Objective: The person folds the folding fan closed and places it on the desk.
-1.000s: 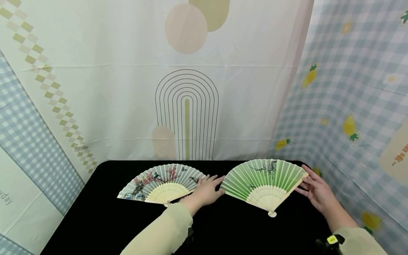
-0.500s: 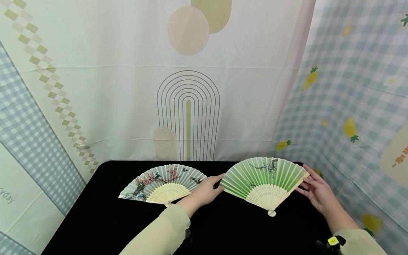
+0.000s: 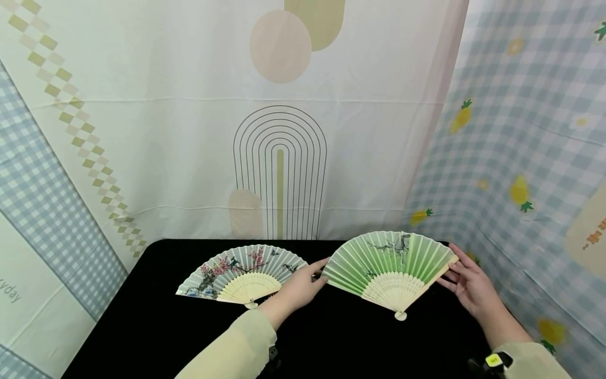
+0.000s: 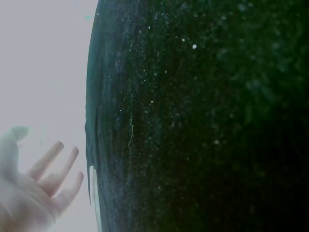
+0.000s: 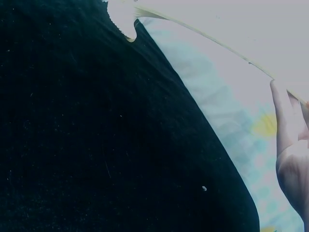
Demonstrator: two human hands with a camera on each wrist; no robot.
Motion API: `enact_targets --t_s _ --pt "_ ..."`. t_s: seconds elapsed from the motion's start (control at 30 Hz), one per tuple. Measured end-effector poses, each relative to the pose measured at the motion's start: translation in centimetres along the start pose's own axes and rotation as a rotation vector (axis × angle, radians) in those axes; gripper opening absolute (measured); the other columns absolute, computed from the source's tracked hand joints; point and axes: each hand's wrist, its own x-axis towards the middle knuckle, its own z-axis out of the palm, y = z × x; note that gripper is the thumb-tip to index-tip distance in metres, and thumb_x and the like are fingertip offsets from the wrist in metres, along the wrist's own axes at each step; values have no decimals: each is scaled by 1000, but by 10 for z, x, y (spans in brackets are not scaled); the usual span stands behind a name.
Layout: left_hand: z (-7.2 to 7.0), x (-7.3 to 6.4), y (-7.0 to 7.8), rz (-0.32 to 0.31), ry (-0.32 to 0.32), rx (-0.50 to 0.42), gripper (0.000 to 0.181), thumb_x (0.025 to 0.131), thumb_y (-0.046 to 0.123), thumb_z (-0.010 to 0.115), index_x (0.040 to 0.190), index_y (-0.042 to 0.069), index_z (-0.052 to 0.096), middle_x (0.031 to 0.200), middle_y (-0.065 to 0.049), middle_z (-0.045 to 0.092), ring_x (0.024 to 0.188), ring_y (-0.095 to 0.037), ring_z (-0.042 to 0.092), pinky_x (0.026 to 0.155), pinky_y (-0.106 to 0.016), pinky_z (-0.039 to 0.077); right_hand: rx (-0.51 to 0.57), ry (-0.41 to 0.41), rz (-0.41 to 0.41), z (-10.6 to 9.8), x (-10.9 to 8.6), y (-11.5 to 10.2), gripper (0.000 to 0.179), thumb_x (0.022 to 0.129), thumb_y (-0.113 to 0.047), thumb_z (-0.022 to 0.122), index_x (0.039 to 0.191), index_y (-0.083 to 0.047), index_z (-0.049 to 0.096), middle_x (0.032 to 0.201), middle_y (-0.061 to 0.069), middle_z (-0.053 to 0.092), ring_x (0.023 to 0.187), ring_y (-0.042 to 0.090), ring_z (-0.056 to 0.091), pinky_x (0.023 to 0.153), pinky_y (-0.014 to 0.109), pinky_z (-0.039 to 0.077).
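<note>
A green pleated folding fan (image 3: 393, 258) with pale ribs is spread wide above the right part of the black table, its pivot towards the person. At its left corner my left hand (image 3: 299, 285) pinches the edge between thumb and fingers; its other fingers are spread in the left wrist view. My right hand (image 3: 475, 288) grips the fan's right outer rib, the fingers partly hidden behind it. In the right wrist view the rib runs up to the fingertips. A second folding fan (image 3: 251, 286), white with pink blossoms, lies spread to the left, partly covered by my left hand and forearm.
Black cloth covers the table (image 3: 156, 337). A pale printed curtain (image 3: 189, 158) hangs right behind its back edge. Blue checked cloth with pineapples (image 3: 521, 137) closes off the right side, close to my right hand.
My left hand's fingers have drawn in from a spread pose onto the green fan's left corner. The green fan has shifted slightly left and up. The blossom fan stays put.
</note>
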Motion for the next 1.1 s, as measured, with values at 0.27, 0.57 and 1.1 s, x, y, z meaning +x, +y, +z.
enact_targets --t_s 0.27,0.57,1.1 --pt "-4 -7 2 -28 7 -99 49 104 36 53 152 34 41 118 -2 67 100 -17 65 78 -38 53 47 -4 -14 3 1 2 54 108 3 27 138 -28 59 130 4 64 115 25 64 87 43 57" --pt "-8 -18 1 -52 -2 -245 50 104 29 55 152 29 42 110 -3 69 89 -14 69 84 -43 55 46 -9 -31 5 1 7 55 108 3 26 139 -30 58 132 1 63 116 24 63 87 41 57" --pt "-8 -18 -4 -25 -39 -491 51 104 15 53 153 26 41 117 -9 69 99 -22 70 86 -39 57 26 42 -62 7 -2 15 54 107 3 29 136 -31 60 129 0 65 114 21 65 85 40 58"
